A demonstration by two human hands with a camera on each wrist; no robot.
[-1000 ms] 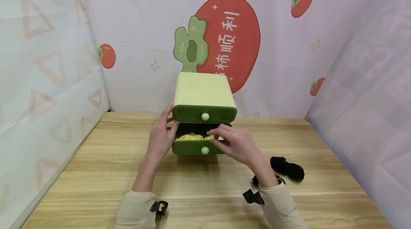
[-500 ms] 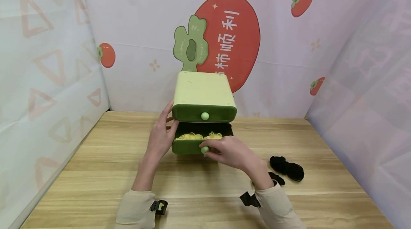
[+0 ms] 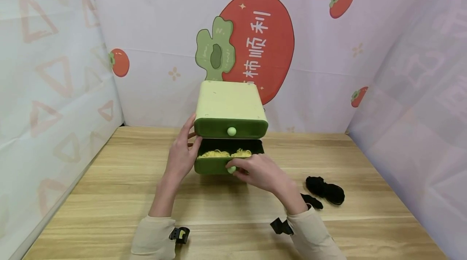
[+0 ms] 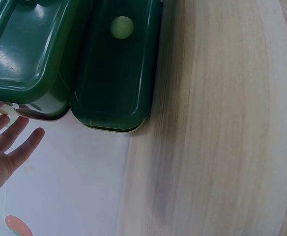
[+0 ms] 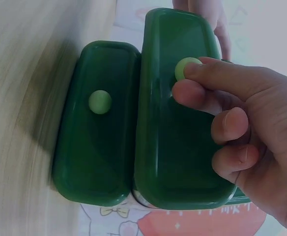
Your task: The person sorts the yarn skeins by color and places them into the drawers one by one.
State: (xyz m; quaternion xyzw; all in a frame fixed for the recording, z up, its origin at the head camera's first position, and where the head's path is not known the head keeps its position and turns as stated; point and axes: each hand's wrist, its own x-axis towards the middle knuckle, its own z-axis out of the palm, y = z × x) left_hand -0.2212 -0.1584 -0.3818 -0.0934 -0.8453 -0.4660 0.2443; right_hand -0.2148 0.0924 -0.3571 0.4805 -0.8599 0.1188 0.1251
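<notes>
A small cabinet [image 3: 230, 100] has a pale yellow-green top and dark green drawer fronts. Its middle drawer [image 3: 209, 166] is pulled out, with two bundles of yellow yarn [image 3: 216, 154] inside. My right hand [image 3: 260, 172] pinches that drawer's round pale green knob [image 5: 185, 68] between thumb and forefinger, the other fingers bent. At the cabinet's left side, my left hand [image 3: 181, 150] rests with its fingers extended and spread; the left wrist view shows these fingers [image 4: 27, 146] beside the drawer. The top drawer [image 3: 211, 128] and bottom drawer [image 5: 95, 147] are pushed in.
On the wooden table [image 3: 109, 203], a black yarn bundle [image 3: 324, 190] lies right of my right forearm. Another black piece [image 3: 311, 201] is partly hidden by the forearm. Printed cloth walls [image 3: 153, 90] enclose the back and sides.
My right hand has come down from the yellow yarn at the drawer's right side to the middle drawer's knob and taken hold of it. My left hand stays at the cabinet's side.
</notes>
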